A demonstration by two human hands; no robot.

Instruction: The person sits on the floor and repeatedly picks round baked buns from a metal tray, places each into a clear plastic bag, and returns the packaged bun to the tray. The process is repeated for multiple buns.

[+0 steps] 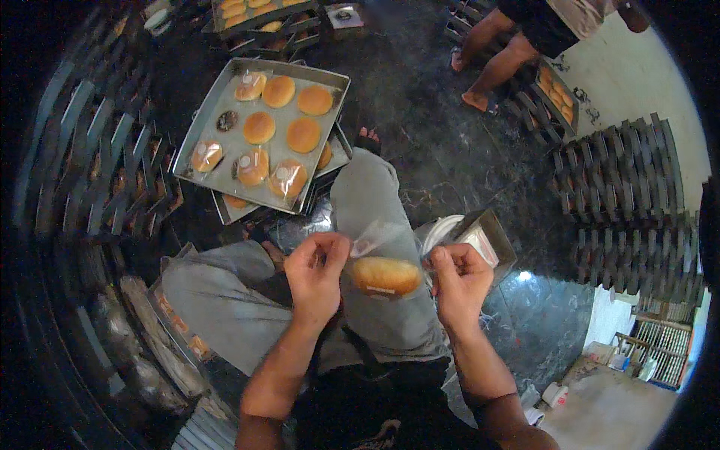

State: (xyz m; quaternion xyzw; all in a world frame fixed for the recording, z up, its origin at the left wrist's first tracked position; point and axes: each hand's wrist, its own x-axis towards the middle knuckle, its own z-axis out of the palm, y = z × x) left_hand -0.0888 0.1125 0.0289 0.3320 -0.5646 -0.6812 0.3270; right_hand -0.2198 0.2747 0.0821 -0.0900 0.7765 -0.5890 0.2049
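Observation:
A golden bread bun (386,275) in a clear plastic bag hangs between my two hands, above my legs. My left hand (318,267) pinches the bag's left side, where loose clear film rises. My right hand (462,273) pinches the bag at its right side. Beyond my left hand, a metal baking tray (185,163) holds several round buns, some bare and some in clear wrappers with round labels. A metal box (506,239) with a stack of clear-and-white packaging stands just past my right hand, beside a white round container (444,228).
Below the upper tray lies another tray (225,216) with buns. Stacked trays (619,174) rise at the right, and more stacks (107,152) at the left. Another person's legs (500,67) are at the top right, near a tray of buns (556,95).

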